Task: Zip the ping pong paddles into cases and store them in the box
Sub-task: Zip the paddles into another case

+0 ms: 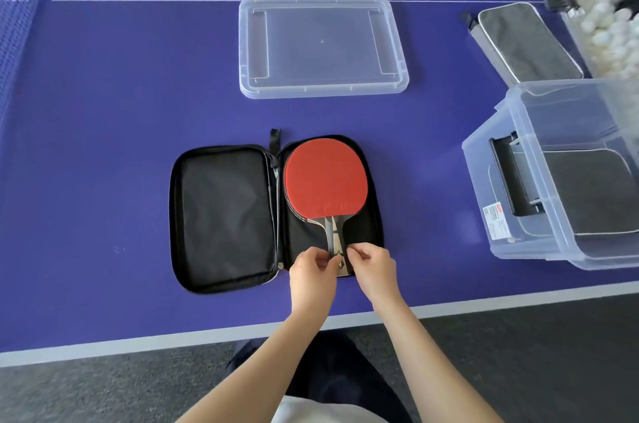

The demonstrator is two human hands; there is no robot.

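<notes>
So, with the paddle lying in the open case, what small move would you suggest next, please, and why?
Probably the left hand and right hand should release the handle and fold the case's empty left half over the paddle, which already lies flat in the right half.

Two bare forearms reach up from the bottom edge and converge toward the middle, wrists straight. The left hand and right hand sit close together, knuckles up, almost touching. Each hand has its fingers curled, thumb and forefinger pinching one side of a paddle handle between them. The left forearm angles rightward, and the right forearm angles leftward.
</notes>
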